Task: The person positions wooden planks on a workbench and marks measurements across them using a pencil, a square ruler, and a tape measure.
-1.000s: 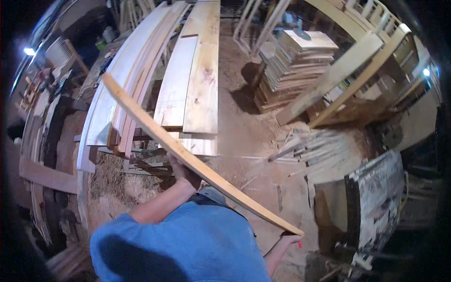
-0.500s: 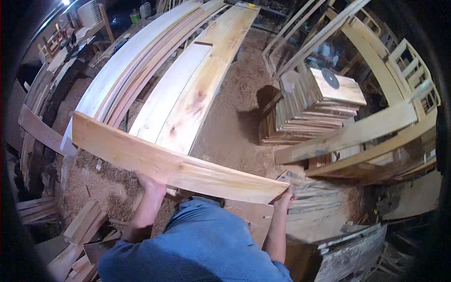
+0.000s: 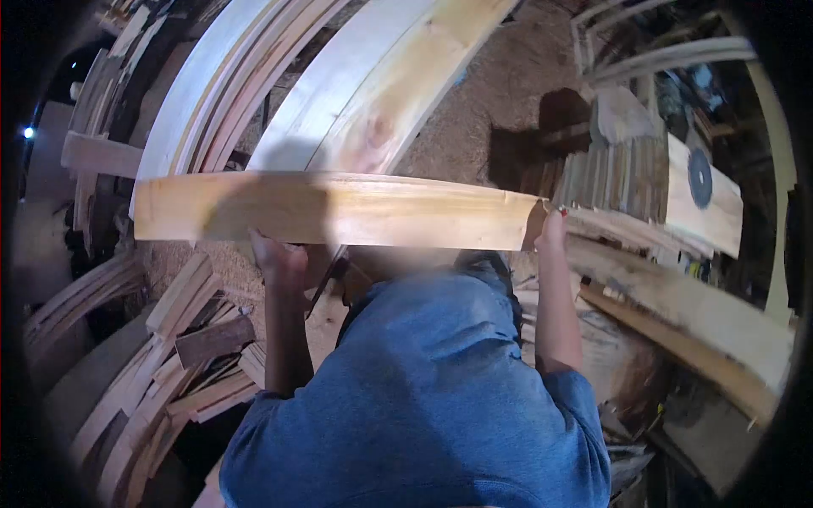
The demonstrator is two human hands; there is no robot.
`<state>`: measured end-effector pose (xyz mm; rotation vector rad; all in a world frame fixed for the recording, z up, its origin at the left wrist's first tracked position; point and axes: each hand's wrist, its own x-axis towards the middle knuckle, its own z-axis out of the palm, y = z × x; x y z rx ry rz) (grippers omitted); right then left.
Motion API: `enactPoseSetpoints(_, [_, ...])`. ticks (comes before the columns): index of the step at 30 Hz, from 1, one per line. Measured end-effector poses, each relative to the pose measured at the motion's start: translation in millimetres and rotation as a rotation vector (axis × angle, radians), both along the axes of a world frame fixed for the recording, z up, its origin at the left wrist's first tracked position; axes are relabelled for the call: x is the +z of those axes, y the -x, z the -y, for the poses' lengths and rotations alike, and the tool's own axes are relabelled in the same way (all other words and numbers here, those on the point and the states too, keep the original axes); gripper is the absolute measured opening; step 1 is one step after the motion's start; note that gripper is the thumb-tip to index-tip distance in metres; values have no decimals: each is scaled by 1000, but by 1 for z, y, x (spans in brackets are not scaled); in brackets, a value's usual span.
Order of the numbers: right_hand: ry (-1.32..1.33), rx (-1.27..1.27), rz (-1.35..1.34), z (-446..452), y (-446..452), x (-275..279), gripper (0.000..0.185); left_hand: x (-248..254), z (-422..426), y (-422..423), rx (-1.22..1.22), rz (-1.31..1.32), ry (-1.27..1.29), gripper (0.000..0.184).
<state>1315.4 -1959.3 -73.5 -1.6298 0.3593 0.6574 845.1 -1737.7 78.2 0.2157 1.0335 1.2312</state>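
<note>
A wooden plank [image 3: 406, 210] lies crosswise in front of my body, its broad face toward me and nearly level. My left hand [image 3: 281, 256] grips its lower edge left of the middle, with the fingers partly hidden by the board. At the plank's right end my right hand [image 3: 552, 230] is closed on the end; something small and red shows by its fingertips. A dark shadow falls across the left part of the board. Just beyond it lie long pale boards [image 3: 394, 93], partly covered by the plank.
Long curved planks [image 3: 199, 93] lie at the upper left. Stacked boards with a round saw blade [image 3: 699, 179] stand at the right. Wood offcuts [image 3: 182, 339] are piled at the lower left. A long board [image 3: 686, 305] slants along the right side. Sawdust covers the floor.
Both hands have turned the plank from a diagonal, edge-up position to nearly level, broad face showing. The view has tilted down and turned, and the stacked boards now appear farther right.
</note>
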Motion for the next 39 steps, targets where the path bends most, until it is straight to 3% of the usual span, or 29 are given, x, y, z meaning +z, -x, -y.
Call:
enactPoseSetpoints(5, [-51,113,42,-135,-113,-3,34,3,-11,-74,98,36,32,54])
enactPoseSetpoints(10, [-131,220,99,-264,-198,56,45,0,-14,-139,189,129,-21,48])
enactPoseSetpoints(11, [-118,320,103,-285,-211,76,48,7,-14,-156,278,-47,121,48])
enactPoseSetpoints(12, [-98,344,59,-309,-233,79,47,10,-18,-167,298,11,137,48])
enactPoseSetpoints(14, [-124,397,251,-354,-254,98,38,7,-25,-198,340,156,145,47])
enactPoseSetpoints(15, [-52,525,310,-375,-259,118,38,1,-31,-206,272,186,73,41])
enactPoseSetpoints(17, [105,765,425,-407,-271,151,38,-3,-52,-240,390,159,125,41])
enactPoseSetpoints(20, [150,965,835,-467,-359,76,35,-9,-87,-287,526,128,160,44])
enactPoseSetpoints(23, [327,1078,1111,-493,-363,120,40,-4,-109,-316,577,179,281,42])
enactPoseSetpoints(26, [257,1287,1159,-533,-385,148,34,-14,-125,-342,609,62,341,39])
enactPoseSetpoints(29, [304,1388,1100,-581,-430,133,32,-18,-144,-378,664,4,343,38])
enactPoseSetpoints(32, [289,1459,1354,-625,-461,146,35,-12,-161,-424,699,41,309,39])
enactPoseSetpoints(34, [160,1333,1331,-652,-452,167,33,9,-177,-462,697,69,247,35])
enactPoseSetpoints(36, [-129,1304,1174,-686,-443,173,38,-4,-191,-494,844,68,342,34])
enactPoseSetpoints(37, [-365,1332,1064,-710,-445,165,45,-20,-194,-507,834,-7,372,34])
enactPoseSetpoints(39, [-447,1604,628,-732,-424,176,59,-29,-208,-540,826,-120,441,34])
